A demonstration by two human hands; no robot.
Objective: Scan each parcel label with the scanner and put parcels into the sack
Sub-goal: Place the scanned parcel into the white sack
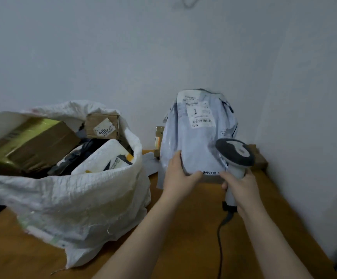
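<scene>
While the left hand [180,174] holds the grey parcel [195,146] upright over the wooden table [193,222], the right hand [239,184] grips the scanner [236,153] by its handle.

Left hand: thumb pressed on the parcel's front face near the lower edge, fingers curled round the lower left edge. Whether the parcel's bottom edge rests on the table cannot be told.

Right hand: fingers wrapped round the pale handle. The dark scanner head sits above the hand and overlaps the parcel's lower right corner; contact between head and parcel cannot be told. A black cable [221,238] runs from the handle base across the table toward the near edge.

Parcel: a soft plastic mailer, close to the wall [163,47] and to the right of the sack. Its white label [199,110], bearing a barcode, occupies the upper part of the face turned toward the camera.

Sack: the white woven sack [73,194] stands open on the left part of the table. It contains a large brown box [30,143] with shiny tape, a small cardboard box [103,125] with a label, and a white padded mailer [107,156]. Another small box [159,137] is partly hidden behind the grey parcel.
</scene>
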